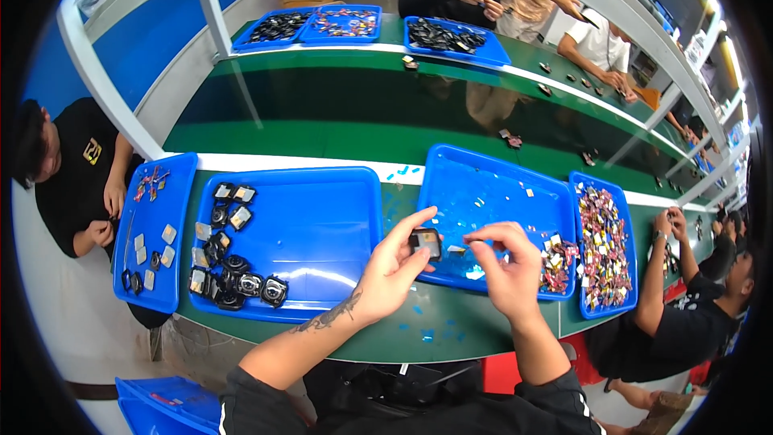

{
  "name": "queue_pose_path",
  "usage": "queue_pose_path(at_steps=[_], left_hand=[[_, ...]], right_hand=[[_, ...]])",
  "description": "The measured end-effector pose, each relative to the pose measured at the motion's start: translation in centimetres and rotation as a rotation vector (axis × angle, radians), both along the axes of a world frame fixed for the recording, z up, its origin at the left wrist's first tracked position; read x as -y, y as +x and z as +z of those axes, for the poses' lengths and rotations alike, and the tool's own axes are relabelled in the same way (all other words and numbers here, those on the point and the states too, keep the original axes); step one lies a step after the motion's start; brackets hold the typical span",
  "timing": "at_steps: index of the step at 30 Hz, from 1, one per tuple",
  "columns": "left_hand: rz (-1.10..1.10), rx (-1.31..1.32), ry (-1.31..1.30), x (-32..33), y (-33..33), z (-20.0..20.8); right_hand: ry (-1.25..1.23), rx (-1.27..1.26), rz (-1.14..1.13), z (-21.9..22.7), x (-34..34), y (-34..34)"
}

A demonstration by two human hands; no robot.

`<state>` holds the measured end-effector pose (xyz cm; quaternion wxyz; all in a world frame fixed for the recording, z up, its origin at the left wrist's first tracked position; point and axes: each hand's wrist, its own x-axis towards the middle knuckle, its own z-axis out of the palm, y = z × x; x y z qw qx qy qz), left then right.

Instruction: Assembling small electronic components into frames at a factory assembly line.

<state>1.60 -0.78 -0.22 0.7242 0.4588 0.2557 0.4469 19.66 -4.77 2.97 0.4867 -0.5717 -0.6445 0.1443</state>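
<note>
My left hand (394,268) grips a small black square device housing (425,244) by its edges, with a greyish inner face turned up. Close by on its right, my right hand (509,262) has thumb and index finger pinched together; a small pale flake (456,250) shows by the fingertips, and whether it is held I cannot tell. Both hands are over the near left part of a blue tray (499,163) with scattered film scraps and a heap of small wired parts (557,262). More black housings (233,280) lie in the blue tray (322,175) on the left.
A narrow blue tray (589,312) full of wired parts stands on the right; another (181,185) stands far left. Blue film scraps (427,336) dot the green table. Beyond a white rail, parts (510,138) lie on a green belt (322,105). Co-workers sit left, right and opposite.
</note>
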Motion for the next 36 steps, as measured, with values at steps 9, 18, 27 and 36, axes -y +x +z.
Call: queue_pose_path(at_steps=[9,18,27,36], left_hand=[[0.04,0.051,-0.005,-0.2,0.0,-0.6],[-0.129,0.095,0.094,0.3,-0.8,-0.4],[-0.113,0.104,0.137,0.6,-0.4,-0.5],[-0.105,0.081,0.148,0.6,-0.5,-0.6]], right_hand=[[-0.002,0.102,0.089,-0.1,-0.3,-3.5],[0.041,0.127,0.005,1.4,-0.2,-4.1],[0.061,0.253,0.042,2.0,0.0,-3.5],[0.043,0.208,0.055,1.6,-0.1,-3.6]])
